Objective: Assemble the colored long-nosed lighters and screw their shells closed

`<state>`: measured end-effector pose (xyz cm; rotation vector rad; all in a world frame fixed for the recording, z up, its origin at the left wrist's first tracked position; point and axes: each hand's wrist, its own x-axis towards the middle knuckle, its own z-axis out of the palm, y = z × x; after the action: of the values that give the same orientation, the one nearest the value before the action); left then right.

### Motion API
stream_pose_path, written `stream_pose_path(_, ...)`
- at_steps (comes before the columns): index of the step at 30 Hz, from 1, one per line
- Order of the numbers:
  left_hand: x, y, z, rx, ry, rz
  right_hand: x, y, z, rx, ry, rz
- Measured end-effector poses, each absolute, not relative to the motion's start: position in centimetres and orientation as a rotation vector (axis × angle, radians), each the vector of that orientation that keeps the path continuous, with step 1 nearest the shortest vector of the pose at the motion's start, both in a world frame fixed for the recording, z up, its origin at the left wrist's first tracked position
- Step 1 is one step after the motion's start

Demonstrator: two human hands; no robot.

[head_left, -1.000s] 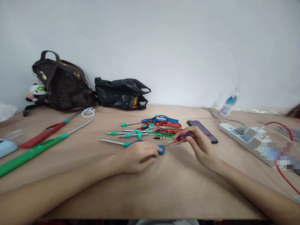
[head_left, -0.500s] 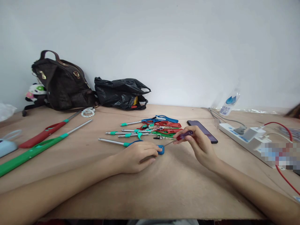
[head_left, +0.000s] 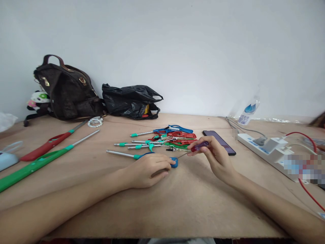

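Under my left hand (head_left: 151, 169) a blue long-necked lighter (head_left: 174, 162) lies on the table, its metal tube pointing left. My fingers are closed over its handle and cover most of it. My right hand (head_left: 212, 154) grips a screwdriver (head_left: 199, 146) with a see-through purple handle. The thin shaft slants down to the left, and its tip is at the end of the blue handle; I cannot tell how far in it reaches. Just behind lie several opened lighters (head_left: 162, 139) in blue, red and green, with loose wires and inner parts showing.
A green lighter (head_left: 38, 166) and a red lighter (head_left: 48, 145) lie at left, near a bracelet (head_left: 95, 122). Behind stand a dark backpack (head_left: 71, 91) and a black plastic bag (head_left: 129, 101). A phone (head_left: 223, 144) and a power strip (head_left: 254, 144) with cables are at right.
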<state>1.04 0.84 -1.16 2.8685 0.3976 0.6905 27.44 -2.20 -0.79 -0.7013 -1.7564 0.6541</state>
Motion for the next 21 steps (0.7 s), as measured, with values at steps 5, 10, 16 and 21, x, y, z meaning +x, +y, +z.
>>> stream_pose_path(5,1.2,0.9,-1.2,2.861,0.404,0.673,27.5,-2.2,-0.8,-0.689,-1.766,0.644)
stream_pose_path(10,1.2,0.9,-1.2,2.844,0.386,0.692,27.6,-2.2,-0.9,-0.704,-1.802,0.607)
stream_pose_path(16,1.4,1.2,-1.2,2.826,0.324,0.670,27.5,-2.3,-0.6,-0.719,-1.889,0.501)
stream_pose_path(21,1.7,1.4,-1.1,2.829,0.220,0.709,27.3,-2.1,0.6,-0.766,-2.012,0.260)
